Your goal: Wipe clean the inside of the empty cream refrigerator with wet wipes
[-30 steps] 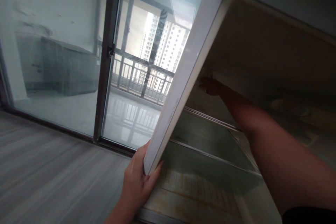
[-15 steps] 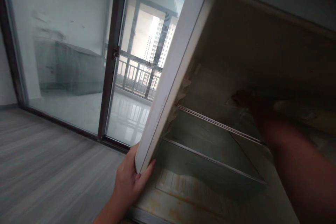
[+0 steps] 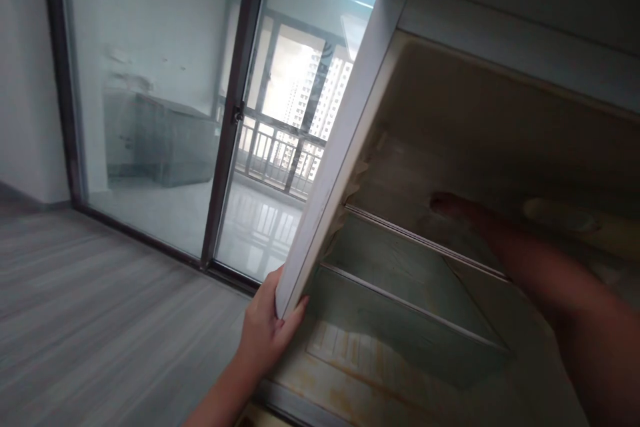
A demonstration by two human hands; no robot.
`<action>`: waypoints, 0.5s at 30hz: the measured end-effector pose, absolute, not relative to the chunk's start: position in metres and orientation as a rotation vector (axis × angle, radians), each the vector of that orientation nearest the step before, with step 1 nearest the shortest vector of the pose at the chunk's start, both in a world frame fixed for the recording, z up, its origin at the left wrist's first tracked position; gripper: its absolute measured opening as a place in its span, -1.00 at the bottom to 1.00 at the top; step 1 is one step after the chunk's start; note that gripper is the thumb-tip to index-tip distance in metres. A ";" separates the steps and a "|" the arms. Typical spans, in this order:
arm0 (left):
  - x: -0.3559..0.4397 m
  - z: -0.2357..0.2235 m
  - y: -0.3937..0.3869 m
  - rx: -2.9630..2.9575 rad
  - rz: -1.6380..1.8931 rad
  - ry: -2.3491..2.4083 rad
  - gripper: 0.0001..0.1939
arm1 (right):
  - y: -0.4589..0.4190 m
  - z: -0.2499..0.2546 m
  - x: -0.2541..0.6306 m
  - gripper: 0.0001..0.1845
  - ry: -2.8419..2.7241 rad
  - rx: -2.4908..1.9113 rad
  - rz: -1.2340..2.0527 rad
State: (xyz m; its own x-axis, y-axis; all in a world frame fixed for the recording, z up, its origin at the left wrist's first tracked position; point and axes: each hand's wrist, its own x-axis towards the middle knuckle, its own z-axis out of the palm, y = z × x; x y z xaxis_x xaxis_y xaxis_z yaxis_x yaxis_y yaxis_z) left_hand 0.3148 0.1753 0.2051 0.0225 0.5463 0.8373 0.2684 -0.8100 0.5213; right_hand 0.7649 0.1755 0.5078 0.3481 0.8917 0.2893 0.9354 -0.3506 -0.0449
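An open refrigerator (image 3: 334, 190), its inner walls dim and stained yellow, fills the right side. My left hand (image 3: 267, 320) is closed around the lower front edge of its side wall, thumb on the inner side and fingers outside. Deep inside, my right hand (image 3: 449, 205) is against or close to the back wall, above a glass shelf (image 3: 400, 257) with metal trim. Its fingers look bent together over something pale, too dark and blurred to name. My right forearm crosses the shelf's right end.
Stained ribbing (image 3: 350, 347) shows at the refrigerator's bottom. To the left stands a dark-framed glass sliding door (image 3: 230, 113), with a balcony railing (image 3: 280, 147) and tall buildings beyond. Grey wood-look flooring (image 3: 125, 320) lies before it.
The view has shifted, so the refrigerator sits a little lower and further right. My right hand has moved slightly left along the back wall. My left hand keeps its hold on the edge.
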 end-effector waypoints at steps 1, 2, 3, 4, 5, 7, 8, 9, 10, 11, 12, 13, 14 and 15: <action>0.315 0.205 0.175 2.073 1.869 0.841 -0.49 | 0.180 0.508 0.750 -0.87 -1.665 -2.358 -0.279; 0.315 0.205 0.175 2.069 1.863 0.833 -0.48 | 0.184 0.509 0.736 -0.93 -1.676 -2.301 -0.246; 0.315 0.206 0.174 2.067 1.857 0.824 -0.48 | 0.189 0.510 0.720 -0.90 -1.689 -2.242 -0.213; 0.315 0.207 0.174 2.065 1.850 0.815 -0.47 | 0.194 0.510 0.706 -0.82 -1.706 -2.191 -0.180; 0.314 0.207 0.173 2.062 1.847 0.806 -0.47 | 0.200 0.511 0.691 -0.76 -1.725 -2.148 -0.149; 0.314 0.209 0.173 2.058 1.838 0.793 -0.48 | 0.211 0.509 0.665 -0.72 -1.777 -2.098 -0.084; 0.313 0.209 0.172 2.058 1.834 0.788 -0.48 | 0.217 0.508 0.653 -0.72 -1.830 -2.099 -0.061; 0.313 0.210 0.172 2.059 1.832 0.782 -0.47 | 0.223 0.506 0.644 -0.72 -1.892 -2.115 -0.046; 0.313 0.210 0.172 2.062 1.831 0.775 -0.46 | 0.229 0.504 0.635 -0.72 -1.953 -2.141 -0.041; 0.313 0.210 0.173 2.066 1.837 0.763 -0.45 | 0.235 0.502 0.629 -0.72 -2.003 -2.172 -0.036; 0.313 0.210 0.173 2.068 1.849 0.749 -0.44 | 0.241 0.500 0.624 -0.69 -2.038 -2.203 -0.030; 0.313 0.209 0.174 2.067 1.863 0.734 -0.44 | 0.246 0.499 0.621 -0.64 -2.046 -2.225 -0.018; 0.314 0.209 0.175 2.067 1.875 0.718 -0.44 | 0.250 0.498 0.618 -0.59 -2.030 -2.224 0.003; 0.314 0.208 0.175 2.066 1.882 0.703 -0.44 | 0.255 0.497 0.617 -0.54 -2.008 -2.205 0.030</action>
